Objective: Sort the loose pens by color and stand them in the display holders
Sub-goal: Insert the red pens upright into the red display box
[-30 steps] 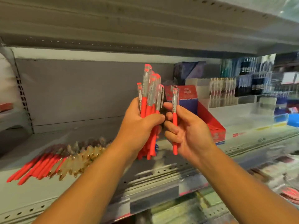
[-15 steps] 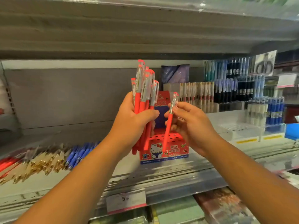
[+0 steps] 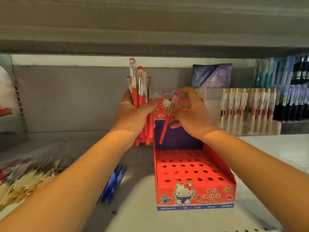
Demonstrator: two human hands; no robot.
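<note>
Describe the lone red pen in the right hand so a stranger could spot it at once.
Find the red cat-printed display box on the shelf. Above its holed tray, the right hand pinches one red pen, tip slanting down. Unlike the bundle gripped by the left hand, it is alone.

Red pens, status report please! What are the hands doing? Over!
Left hand grips bunch of red pens. Right hand pinches single red pen, tilted, above holder. Holder's holes all empty, nothing blocking them.
</note>
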